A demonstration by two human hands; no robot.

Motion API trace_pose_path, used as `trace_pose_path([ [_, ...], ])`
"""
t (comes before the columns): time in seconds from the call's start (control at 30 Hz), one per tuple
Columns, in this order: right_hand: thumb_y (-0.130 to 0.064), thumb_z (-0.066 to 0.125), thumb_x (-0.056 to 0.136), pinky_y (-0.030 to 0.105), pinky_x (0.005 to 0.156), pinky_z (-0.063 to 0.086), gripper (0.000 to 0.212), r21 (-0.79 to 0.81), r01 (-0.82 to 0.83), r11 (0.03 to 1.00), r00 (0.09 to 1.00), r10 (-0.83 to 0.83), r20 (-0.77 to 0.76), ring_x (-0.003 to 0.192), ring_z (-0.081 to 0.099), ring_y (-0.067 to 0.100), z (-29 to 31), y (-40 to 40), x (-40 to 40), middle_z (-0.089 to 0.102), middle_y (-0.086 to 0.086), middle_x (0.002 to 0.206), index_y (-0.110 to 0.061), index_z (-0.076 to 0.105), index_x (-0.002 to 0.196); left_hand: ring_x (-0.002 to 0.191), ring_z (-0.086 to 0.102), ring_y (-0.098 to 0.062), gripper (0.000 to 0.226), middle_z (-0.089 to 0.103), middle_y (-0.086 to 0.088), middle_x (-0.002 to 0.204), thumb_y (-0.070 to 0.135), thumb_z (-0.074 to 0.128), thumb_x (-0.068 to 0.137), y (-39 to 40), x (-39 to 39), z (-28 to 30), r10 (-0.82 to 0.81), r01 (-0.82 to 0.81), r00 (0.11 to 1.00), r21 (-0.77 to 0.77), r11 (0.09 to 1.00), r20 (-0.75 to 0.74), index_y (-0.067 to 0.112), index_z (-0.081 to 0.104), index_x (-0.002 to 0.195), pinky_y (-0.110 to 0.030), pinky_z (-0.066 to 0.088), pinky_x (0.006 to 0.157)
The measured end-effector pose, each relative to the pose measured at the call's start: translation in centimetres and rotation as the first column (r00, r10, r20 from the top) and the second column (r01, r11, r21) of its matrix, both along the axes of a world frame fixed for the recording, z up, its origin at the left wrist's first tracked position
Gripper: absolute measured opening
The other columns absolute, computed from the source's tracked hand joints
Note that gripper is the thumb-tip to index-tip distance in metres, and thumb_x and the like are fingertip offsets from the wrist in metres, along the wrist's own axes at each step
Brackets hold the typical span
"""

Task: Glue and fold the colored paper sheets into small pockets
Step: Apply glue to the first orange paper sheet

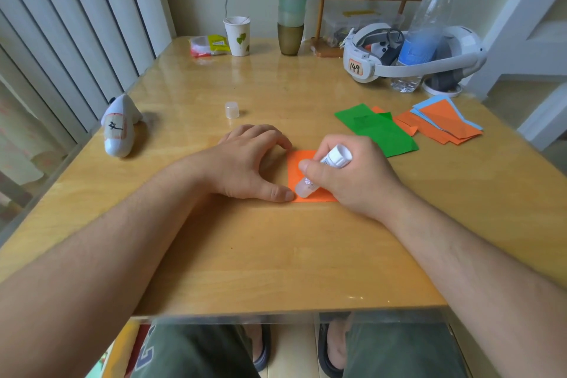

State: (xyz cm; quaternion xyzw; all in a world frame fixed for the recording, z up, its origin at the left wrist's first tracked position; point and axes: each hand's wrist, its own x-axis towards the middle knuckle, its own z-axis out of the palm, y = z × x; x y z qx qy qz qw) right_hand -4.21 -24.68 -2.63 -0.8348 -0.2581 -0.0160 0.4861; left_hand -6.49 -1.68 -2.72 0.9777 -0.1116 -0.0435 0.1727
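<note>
Orange sheet (302,163) under glue-gripping right hand (346,175) (left hand (248,163) flat beside).

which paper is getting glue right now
The orange sheet under both hands; the glue stick touches it. The green sheets and orange-blue pile lie untouched further right.

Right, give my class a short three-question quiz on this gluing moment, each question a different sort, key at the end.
1. True or false: the glue stick has its cap on.
2. Which hand steadies the orange sheet: A left hand, B right hand?
3. Fill in: the cap stands on the ___, beyond the hands.

Key: 1 false; 2 A; 3 table.
</note>
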Motion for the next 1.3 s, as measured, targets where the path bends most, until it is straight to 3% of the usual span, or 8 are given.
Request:
trace_pose_path([
  [0.13, -0.042, 0.079, 0.075, 0.028, 0.053, 0.034, 0.031, -0.007, -0.044, 0.999, 0.998, 0.044, -0.034, 0.057, 0.041, 0.009, 0.3, 0.1, -0.2, 0.050, -0.009, 0.054, -0.018, 0.061, 0.070, 0.146, 0.022, -0.013, 0.100, 0.035, 0.020, 0.151, 0.090, 0.059, 0.053, 0.0, 0.0, 0.0, -0.004, 0.004, 1.000, -0.003, 1.000, -0.007, 0.044, 0.041, 0.140, -0.046, 0.025, 0.123],
  [0.33, -0.008, 0.076, 0.085, 0.021, 0.048, 0.031, 0.026, -0.036, -0.043, 0.998, 0.997, 0.040, -0.067, 0.052, 0.037, 0.008, 1.0, -1.8, 0.2, 0.057, -0.018, 0.045, 0.001, 0.056, 0.071, 0.146, 0.022, -0.014, 0.101, 0.035, 0.020, 0.151, 0.091, 0.059, 0.053, 0.0, -0.1, 0.0, -0.004, 0.004, 1.000, -0.004, 1.000, -0.009, 0.045, 0.041, 0.140, -0.045, 0.025, 0.123],
  [0.47, -0.003, 0.073, 0.085, 0.016, 0.050, 0.032, 0.029, -0.062, -0.050, 0.997, 0.997, 0.046, -0.067, 0.049, 0.045, 0.003, 1.4, -3.1, 0.5, 0.056, -0.017, 0.044, -0.004, 0.052, 0.066, 0.146, 0.023, -0.014, 0.099, 0.036, 0.020, 0.150, 0.091, 0.061, 0.054, 0.1, 0.0, 0.0, -0.009, 0.009, 1.000, -0.007, 1.000, -0.004, 0.045, 0.041, 0.140, -0.046, 0.025, 0.123],
  [0.7, -0.010, 0.074, 0.076, 0.031, 0.053, 0.029, 0.030, -0.089, -0.035, 0.995, 0.999, 0.034, -0.011, 0.054, 0.036, 0.010, 1.1, -3.2, 1.1, 0.052, -0.011, 0.045, -0.008, 0.049, 0.060, 0.147, 0.022, -0.013, 0.098, 0.035, 0.020, 0.151, 0.090, 0.062, 0.055, 0.1, 0.0, 0.1, -0.007, 0.007, 1.000, -0.011, 1.000, -0.008, 0.045, 0.041, 0.140, -0.046, 0.025, 0.123],
  [0.9, -0.019, 0.069, 0.073, 0.030, 0.054, 0.028, 0.032, 0.214, 0.023, 0.977, 1.000, -0.022, -0.007, 0.058, 0.035, 0.014, 0.9, -2.7, 1.4, 0.038, 0.009, 0.056, 0.000, 0.046, 0.062, 0.148, 0.021, -0.013, 0.096, 0.034, 0.019, 0.152, 0.085, 0.061, 0.055, 0.1, -0.1, 0.2, -0.006, 0.005, 1.000, -0.033, 0.999, -0.025, 0.045, 0.042, 0.141, -0.045, 0.024, 0.124],
  [1.07, -0.034, 0.075, 0.076, 0.033, 0.057, 0.033, 0.028, 0.120, -0.057, 0.991, 0.998, 0.061, -0.029, 0.058, 0.041, 0.011, -0.2, -1.4, 0.7, 0.048, -0.006, 0.057, -0.014, 0.059, 0.066, 0.143, 0.024, -0.012, 0.087, 0.037, 0.020, 0.149, 0.074, 0.053, 0.059, 0.2, 0.2, 0.2, 0.007, -0.009, 0.999, -0.070, 0.997, -0.033, 0.043, 0.044, 0.140, -0.044, 0.025, 0.122],
  [1.2, -0.051, 0.075, 0.071, 0.033, 0.058, 0.036, 0.033, 0.071, -0.097, 0.993, 0.995, 0.098, -0.012, 0.061, 0.047, 0.014, -0.4, -0.9, 0.5, 0.061, 0.013, 0.066, -0.019, 0.064, 0.070, 0.143, 0.025, -0.013, 0.084, 0.039, 0.018, 0.150, 0.077, 0.047, 0.064, 0.3, 0.4, -0.2, 0.043, -0.045, 0.999, -0.076, 0.996, -0.034, 0.041, 0.045, 0.140, -0.044, 0.023, 0.123],
  [1.3, -0.052, 0.076, 0.072, 0.033, 0.059, 0.039, 0.031, 0.048, -0.107, 0.993, 0.994, 0.108, 0.000, 0.063, 0.051, 0.018, -0.4, -0.8, 0.4, 0.063, 0.011, 0.070, -0.023, 0.066, 0.072, 0.143, 0.026, -0.014, 0.085, 0.040, 0.017, 0.151, 0.081, 0.043, 0.066, 0.1, 0.5, -0.2, 0.053, -0.054, 0.998, -0.051, 0.997, -0.025, 0.040, 0.044, 0.140, -0.045, 0.024, 0.123],
])
